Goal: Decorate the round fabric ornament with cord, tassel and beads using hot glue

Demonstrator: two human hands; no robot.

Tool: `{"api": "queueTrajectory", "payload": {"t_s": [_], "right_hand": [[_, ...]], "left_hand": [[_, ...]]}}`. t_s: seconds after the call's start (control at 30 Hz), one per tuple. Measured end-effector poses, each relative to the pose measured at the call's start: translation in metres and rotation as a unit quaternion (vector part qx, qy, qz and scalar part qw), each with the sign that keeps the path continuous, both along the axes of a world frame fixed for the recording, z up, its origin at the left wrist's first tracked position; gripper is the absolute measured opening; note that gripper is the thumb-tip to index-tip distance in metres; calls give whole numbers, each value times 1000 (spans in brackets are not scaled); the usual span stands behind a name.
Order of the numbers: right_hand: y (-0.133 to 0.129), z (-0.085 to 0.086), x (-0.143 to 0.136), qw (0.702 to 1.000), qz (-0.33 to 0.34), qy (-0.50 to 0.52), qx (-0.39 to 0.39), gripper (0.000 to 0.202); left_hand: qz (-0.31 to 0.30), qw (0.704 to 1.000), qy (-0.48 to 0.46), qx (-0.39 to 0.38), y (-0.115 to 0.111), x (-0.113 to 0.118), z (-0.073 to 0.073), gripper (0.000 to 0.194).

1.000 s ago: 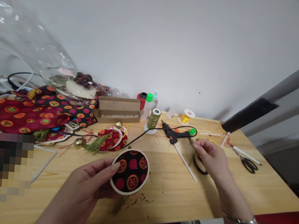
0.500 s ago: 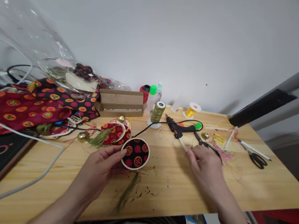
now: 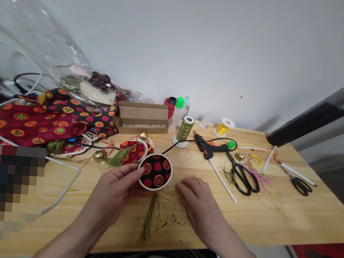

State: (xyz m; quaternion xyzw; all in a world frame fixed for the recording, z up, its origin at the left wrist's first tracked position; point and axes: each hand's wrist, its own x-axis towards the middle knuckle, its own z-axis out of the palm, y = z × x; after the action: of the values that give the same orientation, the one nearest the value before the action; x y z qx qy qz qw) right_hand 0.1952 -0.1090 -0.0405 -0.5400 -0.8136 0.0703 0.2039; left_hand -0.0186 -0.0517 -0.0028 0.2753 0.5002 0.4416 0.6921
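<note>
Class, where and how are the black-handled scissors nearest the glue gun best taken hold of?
Probably by the loop handles, coming from the near side with the right hand: the two wide loops face the person, while the narrow blades point away, toward the glue gun.
</note>
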Motion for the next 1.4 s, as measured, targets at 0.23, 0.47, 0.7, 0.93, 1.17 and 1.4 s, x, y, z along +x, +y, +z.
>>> {"api": "queueTrajectory", "payload": {"t_s": [0.23, 0.47, 0.7, 0.93, 1.17, 1.4], "right_hand": [[-20, 36, 26, 988, 35, -28, -148, 20], [-55, 84, 90, 954, -62, 33, -292, 18], [13, 64, 27, 851, -82, 411, -317, 35], [30, 53, 8, 748, -74, 536, -384, 25], [35, 55, 9, 697, -105, 629, -327, 25], [42, 49, 12, 718, -151, 613, -292, 28]], "left_hand": [[-38, 998, 10, -40, -3, 11, 1, 26], [-88, 996, -11, -21, -5, 17, 0, 27], [-153, 987, 6, 44, -14, 22, 7, 26], [-157, 985, -14, 71, -19, 14, 0, 27], [-217, 946, -165, 177, -20, 23, -8, 48], [-287, 925, -250, 5, -36, 20, -12, 48]]}}
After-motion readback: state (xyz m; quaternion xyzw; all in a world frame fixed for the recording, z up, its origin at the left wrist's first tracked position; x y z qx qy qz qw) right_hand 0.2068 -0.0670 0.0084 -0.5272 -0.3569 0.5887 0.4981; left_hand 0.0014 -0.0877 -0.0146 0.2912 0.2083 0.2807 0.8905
